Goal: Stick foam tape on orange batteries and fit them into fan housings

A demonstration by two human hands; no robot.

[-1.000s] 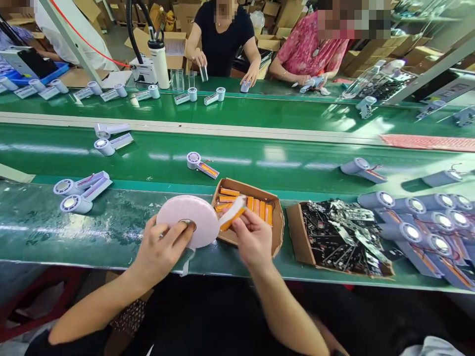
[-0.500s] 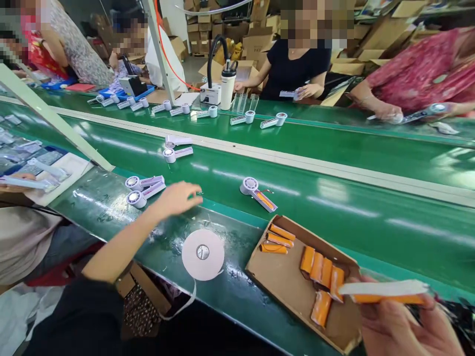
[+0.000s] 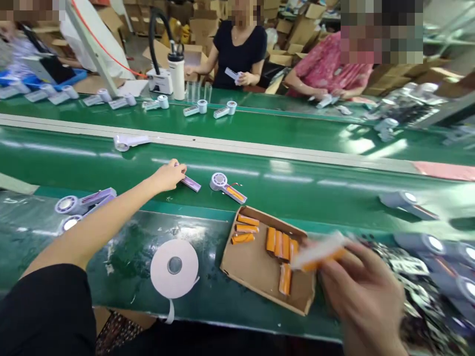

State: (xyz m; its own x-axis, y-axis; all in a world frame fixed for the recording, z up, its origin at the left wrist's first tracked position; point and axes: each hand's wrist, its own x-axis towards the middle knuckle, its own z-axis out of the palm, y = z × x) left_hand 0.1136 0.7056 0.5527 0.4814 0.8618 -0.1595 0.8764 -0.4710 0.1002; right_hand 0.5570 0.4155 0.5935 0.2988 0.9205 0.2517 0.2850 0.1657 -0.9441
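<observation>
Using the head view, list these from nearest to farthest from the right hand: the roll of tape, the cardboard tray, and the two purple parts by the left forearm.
1. Cardboard tray: just left of the right hand.
2. Roll of tape: farther left, past the tray.
3. Two purple parts: far left, past the tape.

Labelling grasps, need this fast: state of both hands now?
Left hand: closed on a lavender fan part, its handle end showing.
Right hand: closed, holding an orange battery with a white strip; blurred.
</observation>
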